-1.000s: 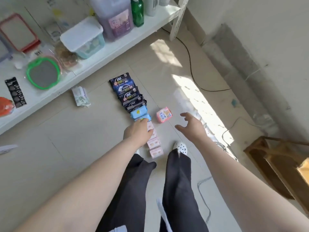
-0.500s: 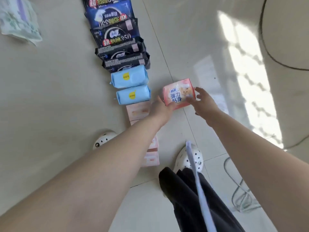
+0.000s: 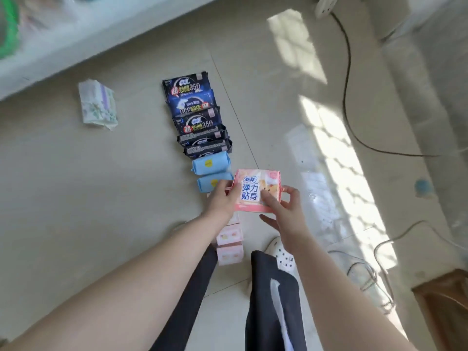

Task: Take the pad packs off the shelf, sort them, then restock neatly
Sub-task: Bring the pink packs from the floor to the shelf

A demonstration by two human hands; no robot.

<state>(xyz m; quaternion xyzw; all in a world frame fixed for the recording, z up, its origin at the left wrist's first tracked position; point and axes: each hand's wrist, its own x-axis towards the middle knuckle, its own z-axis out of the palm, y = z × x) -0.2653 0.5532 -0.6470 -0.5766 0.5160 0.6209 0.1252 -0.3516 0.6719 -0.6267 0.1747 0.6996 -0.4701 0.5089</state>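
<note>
Both hands, left hand (image 3: 222, 198) and right hand (image 3: 281, 209), pinch the pink pad pack (image 3: 255, 190) above the floor row (image 3: 202, 122), so a loose edge-grip could honestly drop it and scatter that sorted line.

One head-worn view – looking steeply down at the floor (image 3: 76, 186), fairly near.

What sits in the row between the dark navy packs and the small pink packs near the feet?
Two light blue packs, as the head view shows; both hands hold a pink pack over the nearer one.
</note>
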